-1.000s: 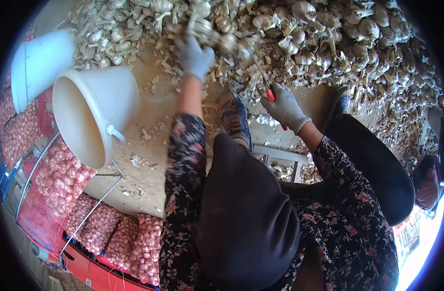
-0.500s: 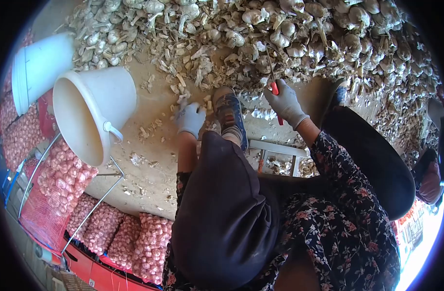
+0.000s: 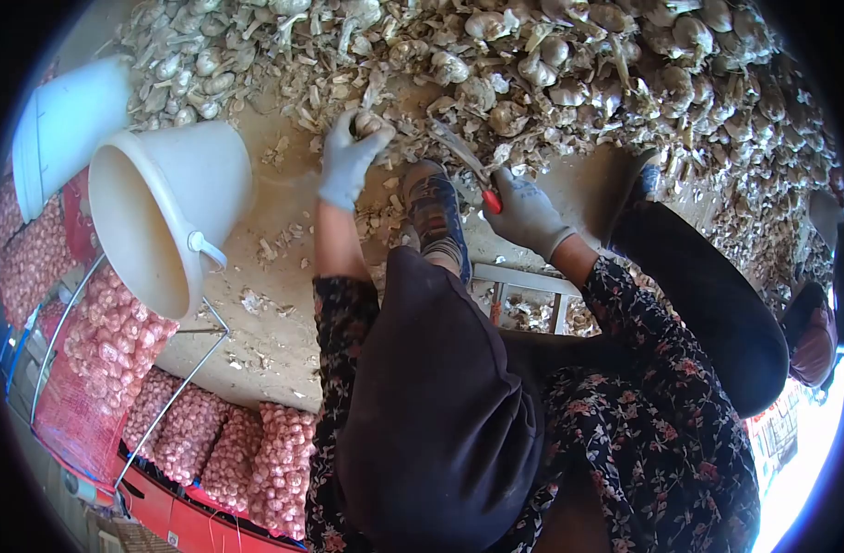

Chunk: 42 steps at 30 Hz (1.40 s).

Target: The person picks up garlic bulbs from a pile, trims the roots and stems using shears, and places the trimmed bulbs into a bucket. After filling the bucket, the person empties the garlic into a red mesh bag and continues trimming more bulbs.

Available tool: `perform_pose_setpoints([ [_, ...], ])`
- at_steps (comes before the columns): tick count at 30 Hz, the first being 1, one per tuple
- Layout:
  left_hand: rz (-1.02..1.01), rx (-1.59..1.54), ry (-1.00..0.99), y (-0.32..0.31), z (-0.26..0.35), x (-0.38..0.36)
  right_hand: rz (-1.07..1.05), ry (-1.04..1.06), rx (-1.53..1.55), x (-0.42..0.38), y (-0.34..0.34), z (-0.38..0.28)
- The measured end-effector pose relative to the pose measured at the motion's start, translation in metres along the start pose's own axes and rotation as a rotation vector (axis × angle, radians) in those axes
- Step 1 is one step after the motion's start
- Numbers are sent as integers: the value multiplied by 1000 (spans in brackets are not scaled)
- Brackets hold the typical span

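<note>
My left hand [image 3: 352, 158], in a pale glove, is closed around a garlic bulb [image 3: 370, 125] at the near edge of the garlic heap [image 3: 532, 69]. To its right, my right hand [image 3: 525, 210], gloved too, grips a red-handled cutting tool [image 3: 492, 201]. The tool's long blade points up and left towards the bulb without touching it. Dry husks and stems lie under and around both hands.
A white bucket [image 3: 200, 175] lies tilted at the left, beside a pale blue bucket [image 3: 71, 134]. Mesh sacks of garlic [image 3: 279, 461] stand at the lower left. My shoe [image 3: 431, 207] rests between my hands, near a metal frame [image 3: 523, 278].
My left hand has moved up from the floor scraps and now holds a bulb. My right hand has come down and left, its blade swinging toward the left hand.
</note>
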<state>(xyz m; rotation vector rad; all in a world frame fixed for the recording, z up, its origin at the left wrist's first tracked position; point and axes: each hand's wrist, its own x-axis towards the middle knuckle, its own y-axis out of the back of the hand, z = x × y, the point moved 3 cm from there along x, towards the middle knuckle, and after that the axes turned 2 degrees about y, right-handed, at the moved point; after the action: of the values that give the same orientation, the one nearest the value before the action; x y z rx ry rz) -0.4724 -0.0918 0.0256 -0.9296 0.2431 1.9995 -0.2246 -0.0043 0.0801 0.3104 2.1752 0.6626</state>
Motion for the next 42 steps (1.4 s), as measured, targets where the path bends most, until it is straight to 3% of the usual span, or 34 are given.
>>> perform_pose_setpoints([
  [1, 12, 6, 5, -2, 1, -14, 7, 43, -31, -2, -1, -1],
  [3, -47, -218, -273, -10, 7, -37, -11, 52, -26, -2, -2, -5],
  [10, -48, -72, -338, -26, 26, -53, 186, 236, -271, 3, 28, -49],
  [13, -43, 122, -318, -23, 27, -55, 161, 279, -358, 7, 31, -50],
  [17, -22, 126, -228, -17, 19, -55, 34, 240, -312, 7, 25, -49],
  [19, -5, -201, -287, -17, 15, -54, 0, 207, -96, 6, 17, -40],
  [23, 92, -406, -303, -13, -1, -45, 13, 64, 18, -7, 8, -33],
  [25, 50, -687, -258, -6, -11, -37, -29, -26, 78, -14, 4, -31],
  [26, -83, -842, -234, -9, -12, -41, -25, -22, 77, -16, 1, -32],
  [27, -84, -842, -239, -10, -14, -44, -21, 9, 85, -19, -2, -32],
  [29, 67, -1007, -163, -28, -6, -54, -20, 39, 89, -20, -3, -35],
  [37, -26, -834, -106, -31, -1, -57, 43, 190, 290, 0, -6, -55],
  [39, -34, -713, -248, -21, 10, -57, 30, 118, 337, -6, -7, -51],
  [40, 122, -566, -414, -24, 33, -66, 12, 46, 384, -10, -9, -47],
  [41, 204, -521, -433, -12, 41, -72, 11, 39, 386, -13, -10, -43],
  [42, 120, -524, -437, -7, 51, -79, -24, -11, 388, -14, -11, -40],
])
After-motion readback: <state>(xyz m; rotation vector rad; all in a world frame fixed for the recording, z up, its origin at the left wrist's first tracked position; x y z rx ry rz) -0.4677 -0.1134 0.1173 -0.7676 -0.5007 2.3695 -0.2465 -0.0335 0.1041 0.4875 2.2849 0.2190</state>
